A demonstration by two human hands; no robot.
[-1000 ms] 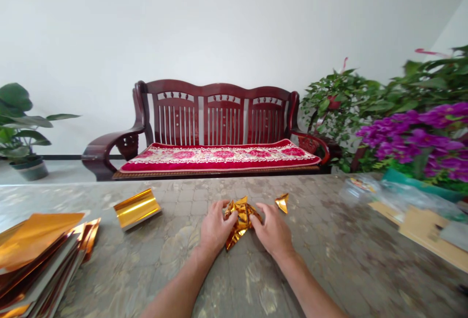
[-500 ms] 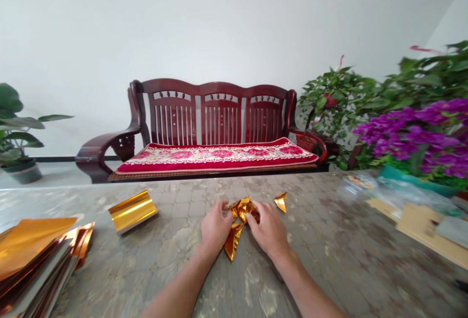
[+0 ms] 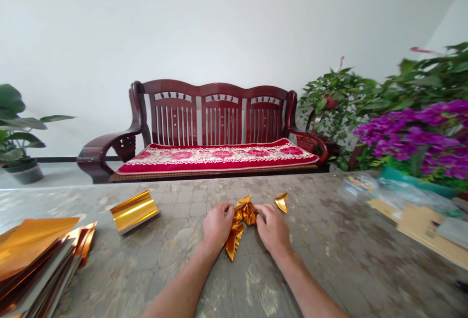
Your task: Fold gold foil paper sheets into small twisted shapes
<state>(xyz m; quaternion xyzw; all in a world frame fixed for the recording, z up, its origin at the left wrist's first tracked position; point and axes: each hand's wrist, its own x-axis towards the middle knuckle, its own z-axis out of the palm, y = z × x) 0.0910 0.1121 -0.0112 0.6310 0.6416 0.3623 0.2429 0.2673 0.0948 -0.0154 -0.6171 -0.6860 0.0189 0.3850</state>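
Observation:
A folded piece of shiny gold foil paper (image 3: 248, 214) sits on the table between my hands, creased and standing up in points. My left hand (image 3: 218, 224) is closed, thumb and fingers pinched at its left side. At its right edge, my right hand (image 3: 273, 229) pinches the paper between thumb and forefinger. A pointed, pleated gold foil piece (image 3: 234, 242) extends towards me just below; whether it is joined to the upper part I cannot tell. Beyond my right hand lies a small folded gold foil piece (image 3: 281, 202), apart from the rest.
A curled gold foil sheet (image 3: 135, 211) lies left of my hands. Stacked gold foil sheets (image 3: 32, 245) fill the near left of the patterned table (image 3: 175, 269). Cardboard (image 3: 420, 225), clear plastic packaging and purple flowers (image 3: 420, 138) are at the right. A wooden bench (image 3: 219, 89) stands behind.
My right hand has shifted slightly right, off the top of the folded foil to its edge. My left fingers have curled in closer, and more of the foil's middle shows.

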